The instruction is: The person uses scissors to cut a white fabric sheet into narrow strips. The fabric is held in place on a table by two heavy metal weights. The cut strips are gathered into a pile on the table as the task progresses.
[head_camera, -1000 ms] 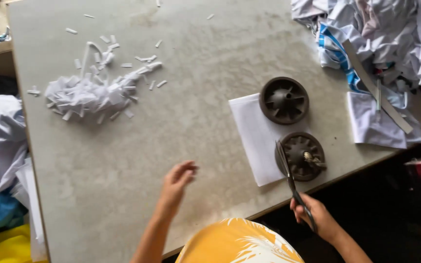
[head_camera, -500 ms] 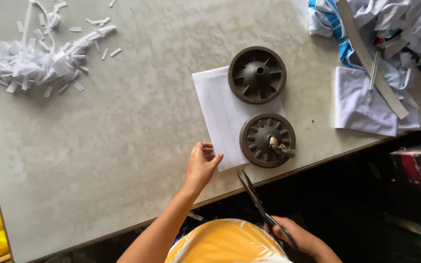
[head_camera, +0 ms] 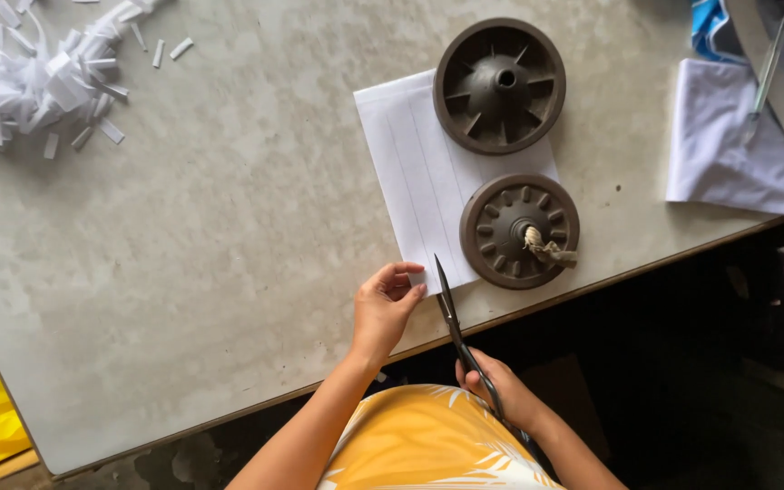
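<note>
The white lined sheet lies flat on the grey table, its lower corner close to the table's near edge. Two dark round wheels weigh it down: the upper wheel covers the sheet's top right corner, and the lower wheel, with a knot of frayed cord at its hub, sits on the sheet's right edge. The left hand pinches the sheet's lower left corner, fingers curled over the paper. The scissors point up at the sheet's bottom edge just right of that hand, blades nearly together, their tip touching the paper. The right hand grips the scissor handles below the sheet, off the table. Far left of the sheet lies a heap of white paper strips; well to its right, white cloth.
</note>
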